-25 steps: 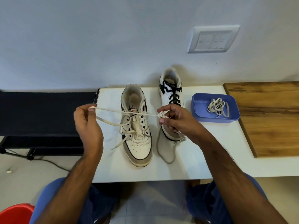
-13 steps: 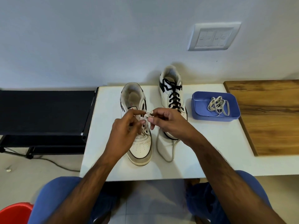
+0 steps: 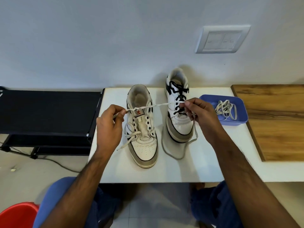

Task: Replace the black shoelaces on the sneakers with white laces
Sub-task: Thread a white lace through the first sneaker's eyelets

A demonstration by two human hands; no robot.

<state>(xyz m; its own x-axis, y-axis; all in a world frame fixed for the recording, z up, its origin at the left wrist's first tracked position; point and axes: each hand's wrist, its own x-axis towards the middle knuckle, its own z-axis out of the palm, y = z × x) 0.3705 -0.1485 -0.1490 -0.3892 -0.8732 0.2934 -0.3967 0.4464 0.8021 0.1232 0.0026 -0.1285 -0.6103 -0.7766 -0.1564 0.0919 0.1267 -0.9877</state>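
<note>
Two white sneakers stand on the white table (image 3: 213, 168). The left sneaker (image 3: 142, 137) has open black eyelets and a white lace threaded only near the toe. Behind and to its right, the right sneaker (image 3: 179, 119) still carries black laces (image 3: 178, 96). A white lace (image 3: 158, 106) is stretched taut above the shoes between my hands. My left hand (image 3: 109, 125) pinches one end over the left sneaker's tongue. My right hand (image 3: 199, 115) pinches the other end over the right sneaker, and the slack loops down onto the table.
A blue tray (image 3: 240, 119) at the right holds another bundled white lace (image 3: 226, 109). A wooden board (image 3: 276, 122) lies further right. A black rack (image 3: 47, 112) stands left of the table, a red tub (image 3: 16, 214) on the floor, a wall switch (image 3: 222, 39) above.
My hands met over the left sneaker half a second ago and have now drawn apart, pulling the white lace taut between them.
</note>
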